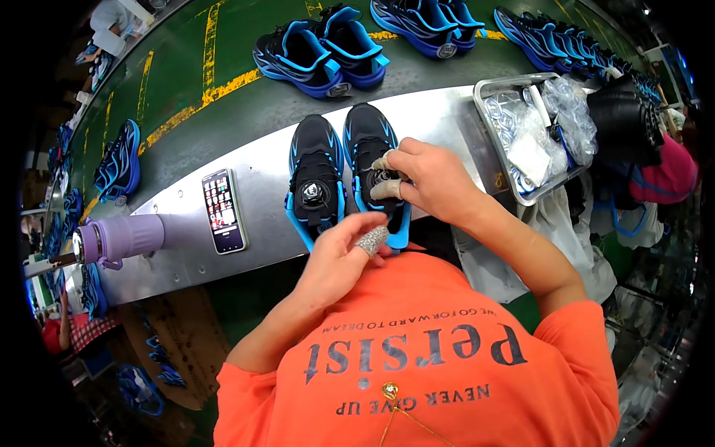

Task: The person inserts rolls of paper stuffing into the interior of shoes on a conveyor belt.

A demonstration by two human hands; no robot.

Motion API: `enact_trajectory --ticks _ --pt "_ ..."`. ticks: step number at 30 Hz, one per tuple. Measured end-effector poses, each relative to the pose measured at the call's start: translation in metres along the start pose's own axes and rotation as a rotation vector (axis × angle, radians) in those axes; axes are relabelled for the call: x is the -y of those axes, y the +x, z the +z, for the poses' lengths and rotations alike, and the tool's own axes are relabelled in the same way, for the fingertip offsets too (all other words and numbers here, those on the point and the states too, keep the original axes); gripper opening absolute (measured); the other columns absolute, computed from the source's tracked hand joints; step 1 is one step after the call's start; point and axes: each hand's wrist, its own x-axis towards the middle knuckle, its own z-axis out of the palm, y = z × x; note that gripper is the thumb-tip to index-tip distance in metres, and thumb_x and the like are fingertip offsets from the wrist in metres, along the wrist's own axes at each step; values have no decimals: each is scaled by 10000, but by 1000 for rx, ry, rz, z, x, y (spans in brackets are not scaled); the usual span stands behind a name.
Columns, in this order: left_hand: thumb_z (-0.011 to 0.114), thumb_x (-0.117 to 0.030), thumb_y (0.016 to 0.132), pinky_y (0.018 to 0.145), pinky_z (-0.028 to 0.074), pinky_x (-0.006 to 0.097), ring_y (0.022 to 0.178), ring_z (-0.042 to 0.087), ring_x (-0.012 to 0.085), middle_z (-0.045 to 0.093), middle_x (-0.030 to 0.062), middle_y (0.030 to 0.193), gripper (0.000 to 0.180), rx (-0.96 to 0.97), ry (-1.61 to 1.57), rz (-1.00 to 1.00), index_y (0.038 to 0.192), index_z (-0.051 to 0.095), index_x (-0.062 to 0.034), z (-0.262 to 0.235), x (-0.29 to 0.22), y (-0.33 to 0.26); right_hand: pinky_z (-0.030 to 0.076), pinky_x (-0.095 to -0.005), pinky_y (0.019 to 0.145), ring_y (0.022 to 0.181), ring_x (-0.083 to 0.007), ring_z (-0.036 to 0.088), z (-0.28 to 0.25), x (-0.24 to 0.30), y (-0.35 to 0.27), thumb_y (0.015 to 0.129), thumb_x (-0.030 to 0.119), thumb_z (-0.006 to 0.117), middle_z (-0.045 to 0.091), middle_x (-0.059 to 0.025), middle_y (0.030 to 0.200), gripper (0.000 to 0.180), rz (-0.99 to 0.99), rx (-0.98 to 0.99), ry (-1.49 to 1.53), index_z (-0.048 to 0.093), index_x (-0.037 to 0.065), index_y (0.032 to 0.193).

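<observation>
Two black and blue sneakers stand side by side on the metal ledge, toes pointing away from me. The left sneaker (316,160) shows a round lacing dial (312,194) on its tongue. My right hand (436,179) pinches at the dial area of the right sneaker (367,134), its thumb and forefinger in pale finger covers; the fingers partly hide the dial. Close by the same shoe's heel, my left hand (339,257) has curled fingers, one wrapped in a silvery cover. What lies between those fingers is hidden.
A phone (224,211) and purple tumbler (123,240) are on the ledge at left. A metal tray (525,195) of bagged round parts sits at right. Beyond the ledge, a green surface with yellow lines carries more sneakers (320,56), including a long row (551,41) at far right.
</observation>
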Motion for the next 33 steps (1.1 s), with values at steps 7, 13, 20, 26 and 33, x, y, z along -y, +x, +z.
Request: enact_trajectory --ticks 7,13,20,26,33 --pt "485 -64 1004 699 559 287 959 674 218 605 171 1139 259 -2 -602 -189 1225 518 66 14 14 30 490 -400 730 854 -312 596 -4 -8 10 784 177 743 562 -111 927 284 -59 79 94 704 150 1064" --pt "497 -48 998 680 546 280 1105 653 273 614 108 1168 228 -50 -673 -180 1210 537 27 20 18 30 492 -389 707 815 -291 606 1 -17 5 779 189 745 569 -90 863 303 -133 -14 200 707 116 1071" --pt "506 -60 998 684 545 268 1136 640 266 612 102 1186 249 -47 -724 -155 1234 527 19 22 22 31 499 -412 722 827 -304 606 8 -12 0 775 180 738 557 -98 869 284 -34 -83 68 712 112 1049" --pt "508 -58 996 677 539 266 1147 634 264 605 95 1187 256 -38 -718 -128 1241 521 16 23 26 33 492 -413 740 860 -318 603 7 -18 6 776 211 744 556 -102 876 253 -56 -23 183 711 142 1017" --pt "482 -46 998 681 547 271 1153 630 269 595 97 1193 261 -37 -699 -143 1249 517 18 24 26 36 484 -374 784 897 -292 581 -1 -28 10 772 190 747 543 -105 933 296 -157 43 292 713 149 1063"
